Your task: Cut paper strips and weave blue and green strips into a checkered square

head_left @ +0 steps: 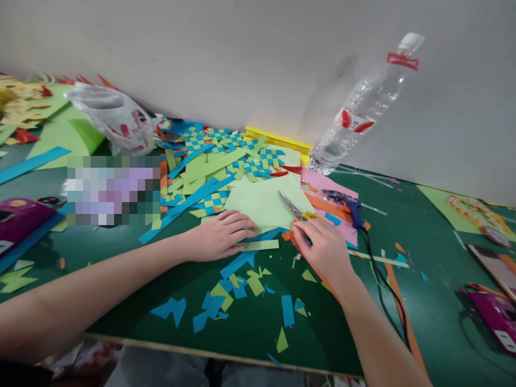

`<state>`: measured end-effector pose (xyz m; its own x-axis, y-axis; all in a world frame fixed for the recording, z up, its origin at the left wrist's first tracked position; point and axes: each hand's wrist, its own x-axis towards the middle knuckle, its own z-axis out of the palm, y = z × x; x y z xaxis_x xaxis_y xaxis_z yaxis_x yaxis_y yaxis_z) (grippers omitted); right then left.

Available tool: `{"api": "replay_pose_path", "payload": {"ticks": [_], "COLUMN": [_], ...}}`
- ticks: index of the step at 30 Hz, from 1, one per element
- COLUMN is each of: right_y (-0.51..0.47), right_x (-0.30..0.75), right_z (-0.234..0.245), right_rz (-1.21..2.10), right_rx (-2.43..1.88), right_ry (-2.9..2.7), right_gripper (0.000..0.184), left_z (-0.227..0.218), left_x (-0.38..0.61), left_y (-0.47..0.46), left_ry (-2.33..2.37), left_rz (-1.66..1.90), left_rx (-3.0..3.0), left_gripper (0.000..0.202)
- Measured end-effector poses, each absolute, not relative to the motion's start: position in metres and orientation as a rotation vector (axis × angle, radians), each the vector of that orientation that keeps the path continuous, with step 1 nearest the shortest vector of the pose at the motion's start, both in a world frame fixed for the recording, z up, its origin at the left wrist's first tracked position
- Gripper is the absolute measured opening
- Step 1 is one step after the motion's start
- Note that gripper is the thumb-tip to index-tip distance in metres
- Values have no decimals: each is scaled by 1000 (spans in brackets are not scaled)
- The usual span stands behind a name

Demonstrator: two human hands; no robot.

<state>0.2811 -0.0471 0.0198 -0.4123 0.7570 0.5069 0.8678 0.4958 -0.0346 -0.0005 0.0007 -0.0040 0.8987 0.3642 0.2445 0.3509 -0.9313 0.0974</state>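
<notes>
My left hand (pixel 226 235) lies palm down with its fingers loosely spread. Its fingertips rest at the lower left edge of a pale green paper sheet (pixel 262 201), and a narrow light green strip (pixel 262 245) sticks out beside them. Curled around the yellow and red handles of a pair of scissors (pixel 288 203) is my right hand (pixel 322 250); its palm side is hidden. The blades point up and left over the sheet. Blue and light green scraps (pixel 213 303) are scattered on the green table (pixel 330 328) in front of both hands.
Woven blue-green paper pieces (pixel 226 142) pile up behind the sheet. A glue gun (pixel 350 209) with a black cord lies on pink paper (pixel 322 183) at right. An upright plastic bottle (pixel 358 107) and a plastic bag (pixel 116 118) stand near the wall. Purple devices (pixel 24 223) flank the workspace.
</notes>
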Motion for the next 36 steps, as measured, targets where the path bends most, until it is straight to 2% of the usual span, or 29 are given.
{"api": "replay_pose_path", "payload": {"ticks": [4,8,27,36], "right_y": [-43,-42,-41,-37], "right_x": [293,296,295,302], "right_z": [17,13,13,6], "right_rz": [-373,-401,-126,-26], "right_rx": [-1769,-1992,-2151,-2062], "right_ry": [-2183,-2203,-2159,-2121], "right_gripper": [22,24,43,38], "left_z": [-4,-4,1,11], "left_x": [0,0,0,-7], "left_y": [1,1,-2,-2], "left_ry": [576,581,523,482], "left_rz": [416,436,391,241], "left_rx": [3000,2991,3093,3148], "left_gripper": [35,34,39,43]}}
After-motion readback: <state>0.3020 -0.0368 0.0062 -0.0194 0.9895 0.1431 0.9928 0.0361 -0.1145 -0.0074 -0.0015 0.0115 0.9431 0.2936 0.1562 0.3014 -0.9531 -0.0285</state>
